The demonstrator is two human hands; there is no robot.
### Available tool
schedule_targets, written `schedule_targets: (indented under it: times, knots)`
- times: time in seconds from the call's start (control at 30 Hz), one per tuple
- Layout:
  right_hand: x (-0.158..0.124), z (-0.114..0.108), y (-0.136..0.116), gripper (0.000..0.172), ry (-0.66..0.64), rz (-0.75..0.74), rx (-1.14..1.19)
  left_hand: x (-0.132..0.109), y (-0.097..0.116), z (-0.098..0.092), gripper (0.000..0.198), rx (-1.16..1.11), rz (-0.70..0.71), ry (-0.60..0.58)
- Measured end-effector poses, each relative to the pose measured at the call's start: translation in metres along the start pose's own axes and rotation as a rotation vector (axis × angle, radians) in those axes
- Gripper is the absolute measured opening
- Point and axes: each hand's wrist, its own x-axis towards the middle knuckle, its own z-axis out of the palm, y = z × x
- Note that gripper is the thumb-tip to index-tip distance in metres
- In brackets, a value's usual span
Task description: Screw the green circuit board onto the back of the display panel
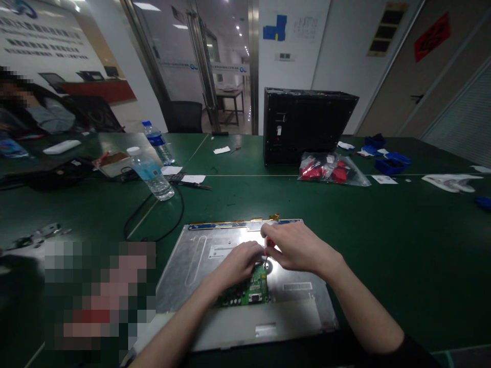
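A flat metal-backed display panel (303, 312) lies on the table in front of me, a green circuit board (253, 294) on its back. My right hand (295, 245) is closed around a small screwdriver (270, 242) with a red handle. Its thin shaft points down at the board's upper right corner. Beside it, my left hand (241, 261) reaches over the board with fingers bent and drawn together close to the shaft. Whatever those fingertips pinch or press is hidden. Along the panel's far edge runs a narrow blue strip (218, 226).
Two water bottles (151, 174) and a looped black cable (182, 214) are left of the panel. A black box-shaped case (307, 128) stands at the back, a clear bag with red pieces (330, 168) before it. Blue trays (393, 162) lie right. Someone sits far left.
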Motion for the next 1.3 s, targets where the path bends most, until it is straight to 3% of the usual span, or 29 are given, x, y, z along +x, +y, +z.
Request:
schedule_targets:
  times: [0.23, 0.47, 0.6, 0.73, 1.07, 1.17, 1.3]
  knots:
    - [0.002, 0.002, -0.002, 0.019, 0.005, 0.031, -0.056, 0.0, 0.004, -0.009, 0.019, 0.072, -0.023, 0.06]
    - [-0.001, 0.005, -0.001, 0.015, 0.045, -0.064, 0.052, -0.001, 0.011, -0.011, 0.016, 0.091, 0.045, 0.028]
    - [0.005, 0.006, -0.002, 0.01, 0.027, 0.02, 0.002, -0.001, 0.015, -0.014, 0.018, 0.116, 0.043, 0.013]
    - [0.01, 0.004, -0.005, 0.019, -0.007, 0.1, -0.085, -0.001, 0.018, -0.015, 0.016, 0.146, 0.045, -0.02]
    - [0.007, 0.002, -0.009, 0.004, -0.025, 0.13, -0.067, -0.001, 0.025, -0.01, 0.007, 0.181, 0.081, -0.069]
    - [0.008, 0.004, -0.009, 0.013, -0.039, 0.156, -0.106, -0.001, 0.023, -0.009, 0.005, 0.189, 0.087, -0.077]
    - [0.002, 0.004, -0.008, 0.005, 0.007, 0.073, -0.006, 0.0, 0.021, -0.007, 0.009, 0.199, 0.086, -0.08]
